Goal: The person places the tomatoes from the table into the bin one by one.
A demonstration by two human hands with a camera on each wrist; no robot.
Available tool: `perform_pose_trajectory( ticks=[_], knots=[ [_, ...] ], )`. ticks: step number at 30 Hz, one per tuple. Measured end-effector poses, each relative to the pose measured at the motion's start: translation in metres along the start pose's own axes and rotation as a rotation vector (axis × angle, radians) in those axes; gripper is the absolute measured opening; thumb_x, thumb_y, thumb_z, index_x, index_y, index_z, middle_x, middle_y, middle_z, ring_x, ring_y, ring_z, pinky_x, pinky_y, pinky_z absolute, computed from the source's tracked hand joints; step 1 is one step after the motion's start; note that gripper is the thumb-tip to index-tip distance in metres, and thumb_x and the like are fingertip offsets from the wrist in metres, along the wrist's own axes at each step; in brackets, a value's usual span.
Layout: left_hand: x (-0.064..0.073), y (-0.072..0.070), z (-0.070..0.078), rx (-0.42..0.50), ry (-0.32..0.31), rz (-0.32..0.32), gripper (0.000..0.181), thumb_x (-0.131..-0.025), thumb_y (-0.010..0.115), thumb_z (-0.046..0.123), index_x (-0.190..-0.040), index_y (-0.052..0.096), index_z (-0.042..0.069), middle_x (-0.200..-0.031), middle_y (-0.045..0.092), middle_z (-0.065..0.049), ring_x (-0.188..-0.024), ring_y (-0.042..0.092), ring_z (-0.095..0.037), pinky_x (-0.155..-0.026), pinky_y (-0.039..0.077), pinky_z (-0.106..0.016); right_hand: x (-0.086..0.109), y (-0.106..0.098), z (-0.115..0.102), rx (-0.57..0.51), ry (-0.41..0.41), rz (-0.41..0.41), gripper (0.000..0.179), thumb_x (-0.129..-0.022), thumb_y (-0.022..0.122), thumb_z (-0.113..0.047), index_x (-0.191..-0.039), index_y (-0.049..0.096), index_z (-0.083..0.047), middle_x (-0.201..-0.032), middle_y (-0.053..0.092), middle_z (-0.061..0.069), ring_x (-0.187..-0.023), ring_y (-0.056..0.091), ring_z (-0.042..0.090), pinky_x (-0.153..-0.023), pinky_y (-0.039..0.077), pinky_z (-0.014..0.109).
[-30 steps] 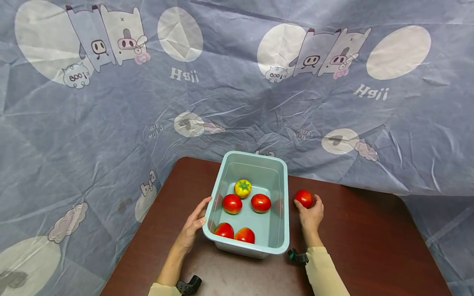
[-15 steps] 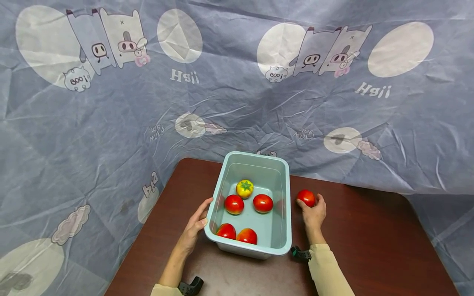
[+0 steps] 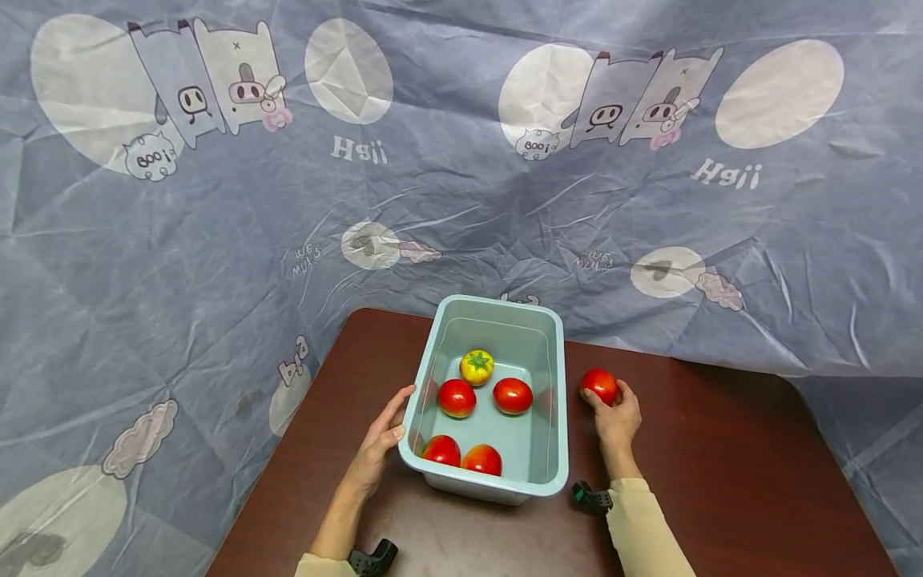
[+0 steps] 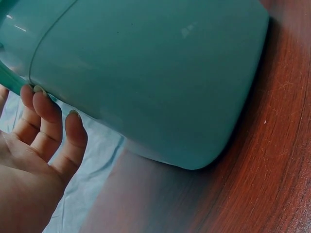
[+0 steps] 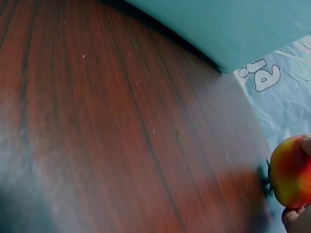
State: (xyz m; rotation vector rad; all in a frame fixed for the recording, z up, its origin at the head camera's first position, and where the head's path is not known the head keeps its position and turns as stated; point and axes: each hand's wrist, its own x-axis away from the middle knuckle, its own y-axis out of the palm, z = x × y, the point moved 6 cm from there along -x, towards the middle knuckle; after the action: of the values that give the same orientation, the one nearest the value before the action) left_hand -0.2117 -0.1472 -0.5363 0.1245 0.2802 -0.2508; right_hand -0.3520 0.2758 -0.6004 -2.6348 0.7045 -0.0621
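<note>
A light blue-green plastic bin stands on the table. Inside lie several red tomatoes and a yellow tomato with its green calyx upward. My left hand holds the bin's left rim; in the left wrist view its bent fingers touch the outer wall just under the rim. Right of the bin, my right hand pinches another tomato between thumb and fingers. In the right wrist view this tomato is red and yellow with a green calyx; most of the hand is out of frame.
The dark brown wooden table extends to both sides of the bin. A grey-blue printed cloth hangs behind the table and along its left side. Black bands sit on both wrists.
The right hand has shifted slightly right with its tomato, a little farther from the bin. The left hand stays at the rim, and the view has moved slightly.
</note>
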Motion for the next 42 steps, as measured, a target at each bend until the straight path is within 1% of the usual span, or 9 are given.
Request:
perform_pose_trajectory(
  ticks=[4, 10, 14, 20, 26, 31, 34, 39, 42],
  knots=[
    [0.0, 0.0, 0.001, -0.003, 0.002, -0.001, 0.061, -0.094, 0.037, 0.018, -0.153, 0.026, 0.01, -0.136, 0.053, -0.005, -0.119, 0.056, -0.014, -0.097, 0.045, -0.032, 0.0, -0.007, 0.001, -0.043, 0.016, 0.01, 0.072, -0.078, 0.08, -0.022, -0.14, 0.047, -0.002, -0.133, 0.05, 0.026, -0.119, 0.051, 0.042, -0.107, 0.039, 0.051],
    [0.0, 0.001, 0.004, 0.002, 0.023, -0.01, 0.062, -0.094, 0.036, 0.017, -0.154, 0.024, 0.008, -0.136, 0.053, -0.004, -0.119, 0.056, -0.015, -0.097, 0.045, -0.034, 0.003, -0.019, -0.002, -0.13, 0.038, 0.008, 0.074, -0.079, 0.08, -0.02, -0.142, 0.045, -0.003, -0.141, 0.047, 0.025, -0.128, 0.05, 0.041, -0.109, 0.038, 0.048],
    [0.0, 0.001, 0.003, -0.003, 0.018, -0.007, 0.063, -0.093, 0.037, 0.017, -0.154, 0.025, 0.009, -0.137, 0.052, -0.005, -0.12, 0.055, -0.014, -0.097, 0.045, -0.034, 0.007, -0.025, -0.006, -0.161, 0.071, -0.002, 0.076, -0.08, 0.079, -0.019, -0.145, 0.043, -0.006, -0.146, 0.046, 0.022, -0.132, 0.047, 0.039, -0.109, 0.036, 0.046],
    [0.0, 0.0, 0.002, -0.001, 0.017, -0.003, 0.063, -0.093, 0.037, 0.018, -0.154, 0.024, 0.008, -0.136, 0.053, -0.005, -0.118, 0.056, -0.015, -0.096, 0.046, -0.036, 0.011, -0.031, -0.02, -0.237, 0.037, 0.017, 0.074, -0.079, 0.081, -0.018, -0.143, 0.045, -0.006, -0.147, 0.046, 0.019, -0.133, 0.047, 0.036, -0.11, 0.036, 0.044],
    [0.001, 0.0, 0.0, 0.01, 0.009, -0.003, 0.062, -0.093, 0.038, 0.018, -0.153, 0.025, 0.008, -0.135, 0.054, -0.004, -0.117, 0.057, -0.014, -0.095, 0.046, -0.034, 0.018, -0.034, -0.03, -0.31, 0.05, 0.019, 0.076, -0.076, 0.082, -0.017, -0.143, 0.046, -0.007, -0.146, 0.047, 0.018, -0.133, 0.048, 0.036, -0.11, 0.035, 0.043],
    [0.001, 0.001, 0.0, 0.015, 0.005, 0.005, 0.062, -0.093, 0.037, 0.019, -0.153, 0.025, 0.008, -0.137, 0.053, -0.004, -0.119, 0.056, -0.015, -0.096, 0.045, -0.033, 0.022, -0.038, -0.045, -0.326, -0.009, 0.024, 0.074, -0.076, 0.083, -0.014, -0.141, 0.049, -0.007, -0.144, 0.05, 0.016, -0.132, 0.049, 0.035, -0.108, 0.038, 0.041],
    [0.0, 0.001, 0.0, 0.014, 0.001, 0.006, 0.062, -0.093, 0.037, 0.019, -0.153, 0.025, 0.009, -0.138, 0.052, -0.005, -0.12, 0.055, -0.015, -0.097, 0.045, -0.034, 0.024, -0.04, -0.052, -0.334, -0.042, 0.028, 0.072, -0.076, 0.082, -0.013, -0.139, 0.05, -0.007, -0.142, 0.052, 0.015, -0.13, 0.051, 0.033, -0.106, 0.039, 0.038],
    [0.0, 0.001, 0.002, 0.018, 0.009, 0.002, 0.062, -0.093, 0.038, 0.019, -0.153, 0.025, 0.008, -0.139, 0.052, -0.005, -0.12, 0.055, -0.015, -0.097, 0.045, -0.033, 0.03, -0.044, -0.068, -0.357, -0.056, 0.028, 0.07, -0.075, 0.083, -0.014, -0.138, 0.053, -0.011, -0.142, 0.052, 0.014, -0.13, 0.051, 0.031, -0.105, 0.04, 0.034],
    [0.0, 0.002, 0.003, 0.023, 0.011, 0.001, 0.062, -0.094, 0.038, 0.019, -0.153, 0.025, 0.008, -0.139, 0.051, -0.004, -0.121, 0.054, -0.015, -0.097, 0.045, -0.033, 0.035, -0.047, -0.079, -0.353, -0.087, 0.026, 0.069, -0.075, 0.083, -0.014, -0.137, 0.054, -0.011, -0.141, 0.052, 0.012, -0.13, 0.051, 0.031, -0.104, 0.04, 0.035]
  ],
)
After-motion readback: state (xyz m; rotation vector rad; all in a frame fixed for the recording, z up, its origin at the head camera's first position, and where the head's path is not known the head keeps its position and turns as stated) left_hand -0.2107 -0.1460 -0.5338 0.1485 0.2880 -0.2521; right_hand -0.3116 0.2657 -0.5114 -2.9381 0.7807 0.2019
